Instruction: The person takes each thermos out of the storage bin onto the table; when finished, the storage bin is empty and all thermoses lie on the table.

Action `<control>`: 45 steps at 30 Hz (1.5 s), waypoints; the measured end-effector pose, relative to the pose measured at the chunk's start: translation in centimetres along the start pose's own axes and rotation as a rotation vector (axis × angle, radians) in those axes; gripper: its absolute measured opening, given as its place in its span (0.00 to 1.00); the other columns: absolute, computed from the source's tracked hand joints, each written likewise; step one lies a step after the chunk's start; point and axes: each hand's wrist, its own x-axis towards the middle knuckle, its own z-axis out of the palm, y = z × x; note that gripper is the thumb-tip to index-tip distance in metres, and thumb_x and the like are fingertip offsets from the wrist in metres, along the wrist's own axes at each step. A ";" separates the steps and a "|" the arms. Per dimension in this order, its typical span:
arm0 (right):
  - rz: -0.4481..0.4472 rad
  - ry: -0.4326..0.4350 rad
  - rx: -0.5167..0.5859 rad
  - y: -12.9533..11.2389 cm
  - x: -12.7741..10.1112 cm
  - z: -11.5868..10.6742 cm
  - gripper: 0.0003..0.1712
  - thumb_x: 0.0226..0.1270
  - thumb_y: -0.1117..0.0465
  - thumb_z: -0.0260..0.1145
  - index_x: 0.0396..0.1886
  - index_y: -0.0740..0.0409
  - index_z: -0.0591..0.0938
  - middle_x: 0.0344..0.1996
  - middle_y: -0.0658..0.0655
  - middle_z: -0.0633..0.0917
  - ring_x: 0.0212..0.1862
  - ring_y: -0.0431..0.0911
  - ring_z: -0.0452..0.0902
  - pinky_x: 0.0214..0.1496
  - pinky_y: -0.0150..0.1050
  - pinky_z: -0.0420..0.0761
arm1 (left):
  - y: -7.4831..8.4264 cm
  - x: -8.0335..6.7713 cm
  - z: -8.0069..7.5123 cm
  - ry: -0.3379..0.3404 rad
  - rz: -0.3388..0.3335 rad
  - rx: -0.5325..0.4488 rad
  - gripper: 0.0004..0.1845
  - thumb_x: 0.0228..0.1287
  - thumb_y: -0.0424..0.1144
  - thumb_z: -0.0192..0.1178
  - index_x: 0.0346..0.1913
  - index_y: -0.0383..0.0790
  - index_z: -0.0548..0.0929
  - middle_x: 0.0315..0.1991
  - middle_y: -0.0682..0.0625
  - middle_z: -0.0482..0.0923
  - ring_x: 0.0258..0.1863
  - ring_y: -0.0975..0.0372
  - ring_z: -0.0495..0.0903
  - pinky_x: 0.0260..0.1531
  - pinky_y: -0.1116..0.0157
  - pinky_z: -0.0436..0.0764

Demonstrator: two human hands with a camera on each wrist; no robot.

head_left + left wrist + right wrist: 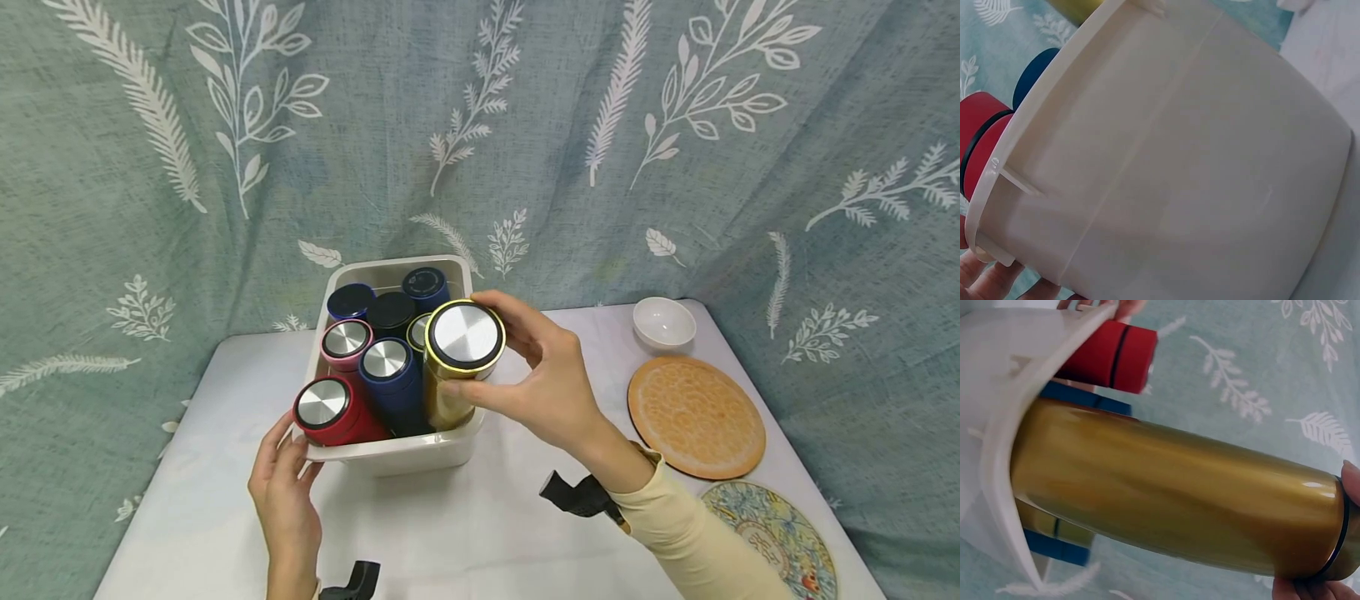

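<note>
My right hand (551,379) grips a gold thermos (447,400) near its silver-topped lid, thumb on the near side and fingers behind. In the right wrist view the gold thermos (1172,487) stands high out of a white plastic bin (397,461), its lower end behind the bin's rim. My left hand (285,483) holds the bin's near left corner, fingers curled at the rim beside a red thermos (360,412). Packed in the bin are a dark blue thermos (397,396), a pink one (347,354) and several others with dark or silver tops.
On the right of the white-covered table (495,533) lie a white bowl (663,323), a round orange-brown mat (697,417) and a patterned round mat (776,533). A leaf-print curtain (555,208) hangs right behind the table.
</note>
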 end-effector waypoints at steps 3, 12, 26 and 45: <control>-0.014 0.010 0.005 -0.6 0.2 -0.5 0.46 0.37 0.72 0.85 0.63 0.59 0.78 0.54 0.58 0.86 0.55 0.44 0.84 0.61 0.37 0.82 | 0.0 0.0 0.1 -0.003 -0.004 -0.001 0.20 0.74 0.33 0.50 0.65 0.40 0.78 0.48 0.60 0.86 0.42 0.70 0.86 0.40 0.74 0.82; -0.036 0.036 0.051 -1.6 0.3 -1.4 0.47 0.36 0.76 0.84 0.63 0.62 0.78 0.54 0.60 0.86 0.54 0.43 0.84 0.60 0.36 0.82 | -0.3 0.2 -0.5 0.005 -0.001 0.000 0.20 0.75 0.34 0.50 0.66 0.41 0.78 0.49 0.61 0.85 0.42 0.71 0.86 0.38 0.76 0.81; -0.047 0.112 -0.005 -0.7 0.9 -3.9 0.46 0.36 0.79 0.82 0.63 0.63 0.78 0.53 0.61 0.86 0.54 0.42 0.84 0.59 0.35 0.82 | -0.3 0.3 -0.2 -0.004 -0.007 -0.008 0.20 0.75 0.33 0.50 0.66 0.40 0.77 0.49 0.61 0.85 0.41 0.72 0.86 0.38 0.75 0.82; 0.121 0.206 -0.105 3.6 1.2 -5.8 0.44 0.41 0.72 0.83 0.63 0.55 0.79 0.56 0.57 0.86 0.57 0.38 0.83 0.64 0.32 0.79 | -0.3 0.3 -0.1 -0.008 0.003 -0.034 0.19 0.75 0.33 0.52 0.65 0.39 0.77 0.52 0.58 0.85 0.42 0.71 0.86 0.39 0.75 0.82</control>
